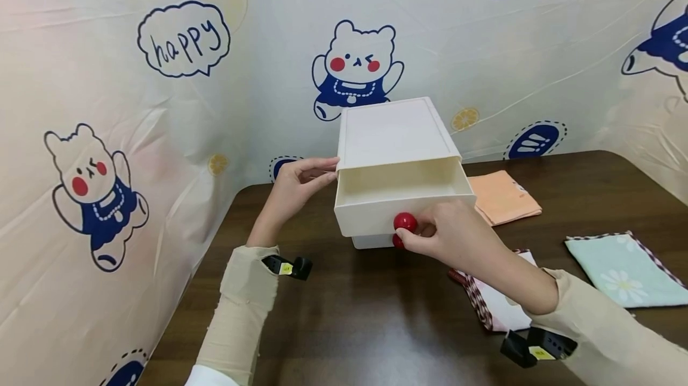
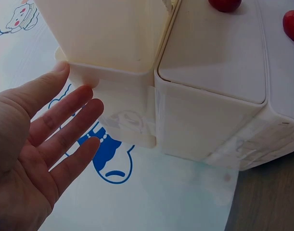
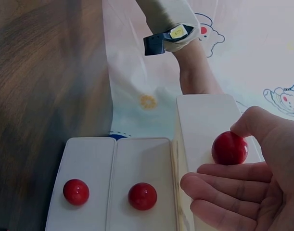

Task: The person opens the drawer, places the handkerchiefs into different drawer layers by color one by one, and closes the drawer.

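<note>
A white cabinet [image 1: 398, 132] of small drawers stands on the table. Its top drawer [image 1: 362, 218] is pulled out towards me, and the part of its inside that shows is bare. My right hand [image 1: 459, 233] pinches this drawer's round red knob [image 3: 229, 148] between thumb and forefinger, the other fingers lying below it. Two lower drawers with red knobs [image 3: 142, 196] are flush in the right wrist view. At the cabinet's upper left edge is my left hand [image 1: 301, 186], fingers extended, with the thumb tip [image 2: 61, 67] right at the edge in the left wrist view.
Right of the cabinet lies a folded orange cloth [image 1: 505, 198]. Nearer, partly under my right forearm, is a white cloth [image 1: 507, 308] with a checked border. A mint cloth [image 1: 623, 272] with a flower lies farther right on the brown table [image 1: 333, 314]. A printed curtain [image 1: 279, 63] hangs behind.
</note>
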`<action>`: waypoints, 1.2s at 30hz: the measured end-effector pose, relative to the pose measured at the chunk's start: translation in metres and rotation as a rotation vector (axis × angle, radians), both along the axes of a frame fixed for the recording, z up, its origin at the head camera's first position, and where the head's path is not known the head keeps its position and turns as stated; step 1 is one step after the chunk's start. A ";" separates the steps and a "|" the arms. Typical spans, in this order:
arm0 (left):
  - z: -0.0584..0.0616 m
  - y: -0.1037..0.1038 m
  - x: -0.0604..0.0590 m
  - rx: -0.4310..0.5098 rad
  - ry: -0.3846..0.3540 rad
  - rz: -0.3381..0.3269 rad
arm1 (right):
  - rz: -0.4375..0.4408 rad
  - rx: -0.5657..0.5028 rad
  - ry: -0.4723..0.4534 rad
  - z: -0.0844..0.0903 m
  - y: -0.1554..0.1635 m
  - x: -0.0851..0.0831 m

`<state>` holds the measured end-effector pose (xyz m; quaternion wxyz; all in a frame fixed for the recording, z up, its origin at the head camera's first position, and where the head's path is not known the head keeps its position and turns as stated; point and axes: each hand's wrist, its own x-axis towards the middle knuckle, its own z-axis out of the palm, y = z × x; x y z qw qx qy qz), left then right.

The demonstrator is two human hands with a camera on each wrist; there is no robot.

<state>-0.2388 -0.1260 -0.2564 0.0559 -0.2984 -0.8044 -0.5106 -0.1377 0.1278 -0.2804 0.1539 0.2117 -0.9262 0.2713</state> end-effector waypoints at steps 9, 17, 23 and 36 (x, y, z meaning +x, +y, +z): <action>0.000 0.000 0.001 -0.002 0.000 0.000 | -0.020 0.007 0.017 0.000 -0.002 0.004; 0.000 0.000 0.001 -0.007 0.001 0.004 | -0.023 0.002 -0.017 0.001 -0.001 0.011; -0.001 0.000 0.001 -0.004 0.000 0.010 | -0.015 0.014 -0.025 0.001 -0.002 0.014; -0.002 -0.001 0.000 -0.002 0.003 0.008 | 0.001 0.012 -0.060 0.000 -0.003 0.020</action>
